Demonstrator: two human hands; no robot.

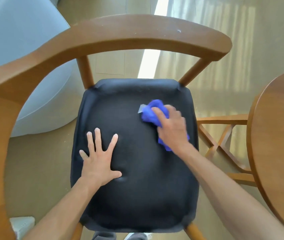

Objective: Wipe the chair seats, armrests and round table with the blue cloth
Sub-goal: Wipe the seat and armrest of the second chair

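Observation:
A wooden chair with a black padded seat point(134, 196) stands right below me. Its curved wooden armrest and back rail point(137, 33) wraps round the far side and the left. My right hand point(171, 126) presses a bunched blue cloth point(150, 112) onto the right far part of the seat, fingers curled over it. A small pale tag sticks out of the cloth at its left. My left hand point(99, 158) lies flat on the seat's left middle, fingers spread. The round wooden table point(280, 135) is at the right edge of the view.
The table's wooden leg frame point(224, 135) shows between the chair and the tabletop. A pale blue rounded object point(16, 49) fills the far left. A small white item point(22, 226) lies on the floor at bottom left. The floor is beige with sunlit stripes.

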